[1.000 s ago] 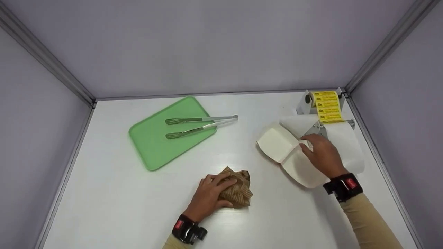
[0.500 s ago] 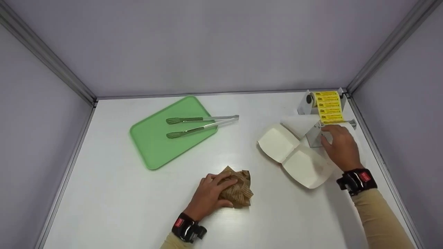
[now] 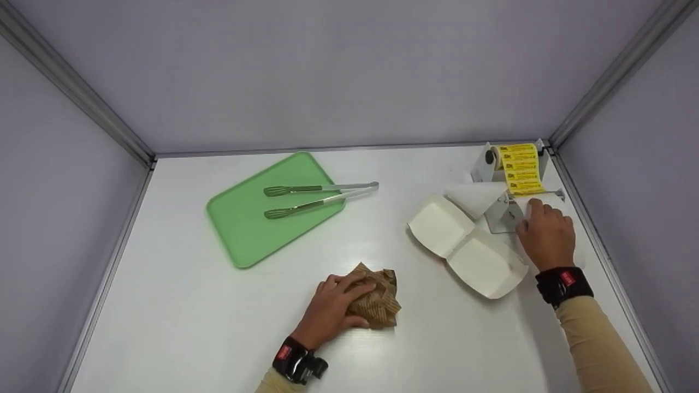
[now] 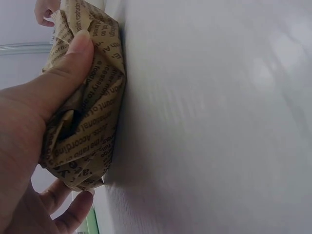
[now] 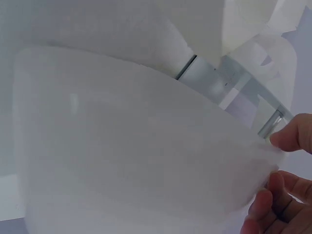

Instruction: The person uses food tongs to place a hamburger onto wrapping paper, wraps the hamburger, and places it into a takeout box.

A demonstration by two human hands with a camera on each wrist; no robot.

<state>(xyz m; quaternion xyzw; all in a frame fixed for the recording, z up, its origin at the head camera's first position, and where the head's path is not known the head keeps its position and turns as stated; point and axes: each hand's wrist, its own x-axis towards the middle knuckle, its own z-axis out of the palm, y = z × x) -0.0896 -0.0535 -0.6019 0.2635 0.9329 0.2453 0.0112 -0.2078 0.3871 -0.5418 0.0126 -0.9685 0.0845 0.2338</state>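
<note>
In the head view my left hand (image 3: pixel 327 311) grips a crumpled bundle of brown printed wrapping paper (image 3: pixel 380 305) on the white table. The left wrist view shows my thumb (image 4: pixel 73 63) along one side and fingertips round the far end; the bundle's contents are hidden. At the right, my right hand (image 3: pixel 548 234) is at the front of a metal label dispenser (image 3: pixel 502 218) carrying a roll of yellow labels (image 3: pixel 521 166). In the right wrist view, its thumb and curled fingers pinch the edge of a broad white paper sheet (image 5: pixel 136 141).
An unfolded cream cardboard box (image 3: pixel 483 265) lies between the bundle and the dispenser. On the left, a green tray (image 3: pixel 246 234) bears tongs (image 3: pixel 322 202) whose handle overhangs its right edge. Grey walls enclose the table's back and sides.
My right hand has moved right from beside the box's hinge to the dispenser's front, its fingers now more curled. The left hand stays on the brown paper bundle.
</note>
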